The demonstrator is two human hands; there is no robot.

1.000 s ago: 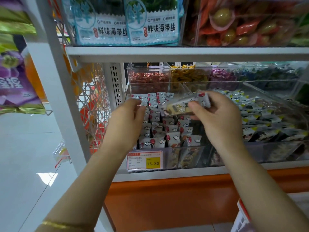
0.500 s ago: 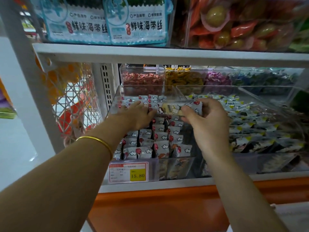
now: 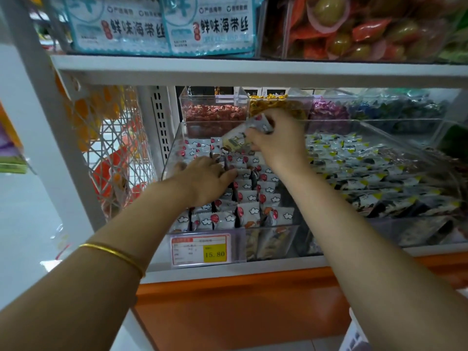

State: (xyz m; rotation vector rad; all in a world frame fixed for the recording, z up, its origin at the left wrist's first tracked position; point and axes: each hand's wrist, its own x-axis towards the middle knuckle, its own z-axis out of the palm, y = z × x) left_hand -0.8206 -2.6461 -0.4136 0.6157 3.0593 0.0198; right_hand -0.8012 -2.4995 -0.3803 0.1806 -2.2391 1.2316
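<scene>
Nearest, a gold bangle (image 3: 114,254) circles the left forearm, which crosses the edge of the white shelf (image 3: 228,269) beside a price tag (image 3: 201,249) clipped to the clear bin (image 3: 276,236). Inside the bin, small white packets (image 3: 249,209) stand in rows running front to back. The left hand (image 3: 202,181) lies flat on the left rows, fingers straight and pressing, holding nothing. Further in and higher, the right hand (image 3: 278,140) has its grip closed round a bundle of packets (image 3: 239,139), pinched between thumb and fingers. The bundle's long axis slants from lower left to upper right, across the rows rather than along them. It hangs just above the bin's rear rows, beyond the left fingertips, so the right hand is the one placed to lower it, probably after turning it into line. Behind stand bins of wrapped sweets (image 3: 215,115), and an upper shelf (image 3: 253,69) carries seaweed bags (image 3: 162,26). To the left are a wire rack (image 3: 114,153) and the pale shop floor (image 3: 25,224).
</scene>
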